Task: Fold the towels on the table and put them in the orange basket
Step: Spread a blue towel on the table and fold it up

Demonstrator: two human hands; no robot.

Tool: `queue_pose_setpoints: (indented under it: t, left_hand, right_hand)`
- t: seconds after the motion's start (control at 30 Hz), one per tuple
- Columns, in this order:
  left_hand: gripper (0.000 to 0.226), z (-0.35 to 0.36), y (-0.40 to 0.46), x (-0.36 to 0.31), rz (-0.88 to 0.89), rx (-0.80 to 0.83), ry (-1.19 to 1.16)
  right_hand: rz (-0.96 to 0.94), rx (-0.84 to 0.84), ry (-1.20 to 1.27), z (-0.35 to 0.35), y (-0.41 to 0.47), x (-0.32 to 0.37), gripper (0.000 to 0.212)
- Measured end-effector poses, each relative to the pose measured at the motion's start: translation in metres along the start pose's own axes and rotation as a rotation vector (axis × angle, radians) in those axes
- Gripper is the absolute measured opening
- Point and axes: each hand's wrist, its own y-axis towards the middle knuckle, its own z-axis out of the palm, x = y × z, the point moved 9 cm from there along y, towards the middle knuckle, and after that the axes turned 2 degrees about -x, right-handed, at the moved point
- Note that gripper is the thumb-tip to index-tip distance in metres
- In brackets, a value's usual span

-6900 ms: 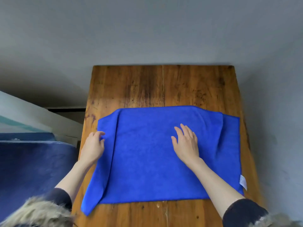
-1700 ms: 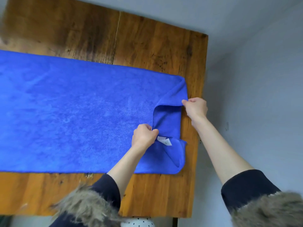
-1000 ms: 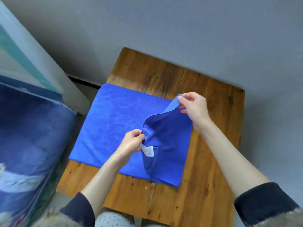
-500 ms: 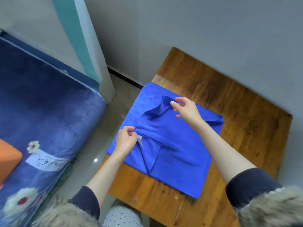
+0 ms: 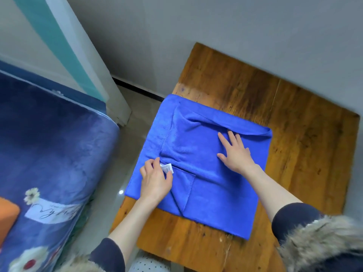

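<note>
A blue towel (image 5: 214, 195) lies folded over itself on the left part of the wooden table (image 5: 306, 146), its upper layer still wrinkled. My left hand (image 5: 155, 181) pinches the folded corner at the towel's left edge, right by the white label (image 5: 167, 168). My right hand (image 5: 235, 154) lies flat on the upper layer with fingers spread. An orange object (image 5: 7, 218), seemingly the basket, shows only as a corner at the far left edge, on the bed.
A bed with a dark blue flowered cover (image 5: 55, 154) stands left of the table, across a narrow strip of floor (image 5: 117, 169). A white and teal post (image 5: 82, 55) rises behind it. Grey walls close in behind and right of the table.
Both hands carried the towel's right end over to the left and laid it down. My right hand let go of its corner and now presses flat on the towel.
</note>
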Motion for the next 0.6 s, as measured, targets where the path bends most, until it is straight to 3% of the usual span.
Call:
queue_pose_setpoints:
  t: [0.37,0.6]
  left_hand:
    - [0.052,0.032,0.035,-0.073,0.186,0.098,0.161]
    - [0.043,0.087,0.04,-0.158,0.498,0.118,0.446]
  right_hand:
    - [0.199,0.01,0.12,0.016,-0.023,-0.074,0.077]
    - [0.413,0.003,0.197,0.045,-0.084,-0.153,0.073]
